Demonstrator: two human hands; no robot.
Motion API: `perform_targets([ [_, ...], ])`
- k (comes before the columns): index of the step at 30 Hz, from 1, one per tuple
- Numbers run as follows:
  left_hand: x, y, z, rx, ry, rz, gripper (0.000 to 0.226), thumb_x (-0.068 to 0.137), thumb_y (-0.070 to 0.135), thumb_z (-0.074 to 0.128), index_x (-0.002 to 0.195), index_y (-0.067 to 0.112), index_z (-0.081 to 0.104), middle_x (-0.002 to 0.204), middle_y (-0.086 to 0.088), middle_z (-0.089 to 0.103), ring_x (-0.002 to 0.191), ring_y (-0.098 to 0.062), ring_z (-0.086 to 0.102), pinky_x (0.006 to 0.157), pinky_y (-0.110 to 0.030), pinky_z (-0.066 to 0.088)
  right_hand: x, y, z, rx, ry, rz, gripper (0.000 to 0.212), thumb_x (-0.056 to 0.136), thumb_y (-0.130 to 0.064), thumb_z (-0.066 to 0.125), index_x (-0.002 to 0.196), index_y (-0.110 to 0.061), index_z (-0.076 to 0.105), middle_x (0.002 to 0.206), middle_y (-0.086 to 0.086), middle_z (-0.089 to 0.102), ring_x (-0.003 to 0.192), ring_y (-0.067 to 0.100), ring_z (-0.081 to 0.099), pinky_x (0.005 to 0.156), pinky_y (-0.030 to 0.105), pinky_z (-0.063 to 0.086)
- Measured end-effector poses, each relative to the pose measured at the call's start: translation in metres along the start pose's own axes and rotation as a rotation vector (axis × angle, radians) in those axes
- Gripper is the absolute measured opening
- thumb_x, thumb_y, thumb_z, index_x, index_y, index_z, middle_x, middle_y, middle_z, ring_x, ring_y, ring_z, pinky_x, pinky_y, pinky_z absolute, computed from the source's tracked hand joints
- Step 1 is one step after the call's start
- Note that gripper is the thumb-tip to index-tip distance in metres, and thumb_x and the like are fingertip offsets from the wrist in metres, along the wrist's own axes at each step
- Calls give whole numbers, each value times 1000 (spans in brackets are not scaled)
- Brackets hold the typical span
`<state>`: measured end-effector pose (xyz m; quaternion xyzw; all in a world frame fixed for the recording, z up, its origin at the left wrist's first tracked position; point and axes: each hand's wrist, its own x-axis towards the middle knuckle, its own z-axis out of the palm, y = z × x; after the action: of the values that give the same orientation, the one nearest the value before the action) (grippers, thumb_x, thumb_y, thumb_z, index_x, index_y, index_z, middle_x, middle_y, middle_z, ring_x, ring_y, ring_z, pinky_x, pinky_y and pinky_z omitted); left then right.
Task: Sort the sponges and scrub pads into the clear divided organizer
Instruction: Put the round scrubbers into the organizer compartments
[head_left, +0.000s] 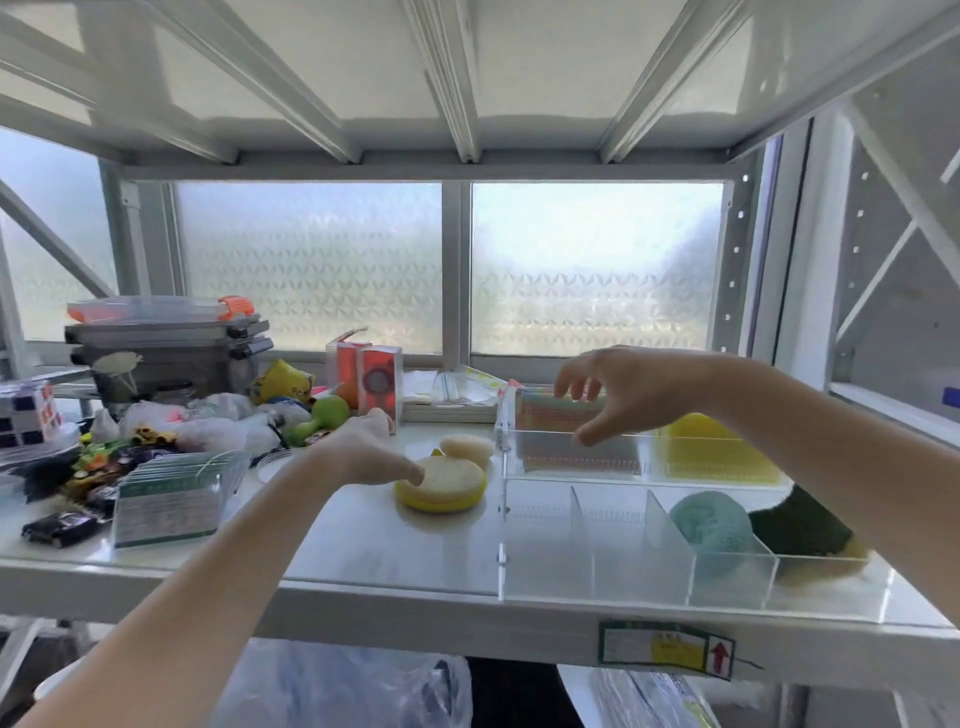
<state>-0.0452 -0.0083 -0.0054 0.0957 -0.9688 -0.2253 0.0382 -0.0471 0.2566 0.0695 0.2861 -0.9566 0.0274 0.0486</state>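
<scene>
The clear divided organizer (582, 540) stands on the white shelf at the right. Its back left compartment holds a pink-green striped pad (550, 415), and my right hand (631, 392) hovers over it with fingers spread and nothing held. A yellow scrub pad (706, 447) fills the back right compartment. A teal mesh scrubber (711, 527) and a dark green sponge (800, 525) sit in the front compartments. Left of the organizer lies a round yellow sponge (441, 486), and my left hand (363, 447) touches its left edge. A pale round sponge (467, 448) lies behind it.
Clutter covers the shelf's left side: a clear box of cards (171, 499), toy cars (98, 467), plastic bags (218, 421), a green dumbbell (317, 418), orange boxes (369, 379) and stacked metal containers (166, 343). An upper shelf hangs low overhead. The shelf's front edge (395, 608) is near.
</scene>
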Motion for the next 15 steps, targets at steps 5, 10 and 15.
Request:
perform_targets([
  [5,-7,-21,-1,51,-44,12,80,72,40,74,136,11,36,136,-6,44,122,-22,44,98,-29,40,52,-37,0,7,11,-45,53,78,-36,73,125,-21,53,116,-1,56,107,19,55,93,32,46],
  [10,-5,-21,2,138,-61,28,77,73,45,72,134,12,39,135,-6,45,118,-22,46,96,-32,43,101,-64,11,-55,-37,-42,56,81,-37,69,130,-15,51,130,3,52,111,21,51,91,29,40],
  [15,6,-4,10,292,-70,79,76,76,56,63,133,10,45,138,-9,43,124,-25,44,93,-31,40,147,-75,34,-176,-150,34,61,80,-45,66,127,-7,56,129,7,56,115,26,55,97,36,47],
])
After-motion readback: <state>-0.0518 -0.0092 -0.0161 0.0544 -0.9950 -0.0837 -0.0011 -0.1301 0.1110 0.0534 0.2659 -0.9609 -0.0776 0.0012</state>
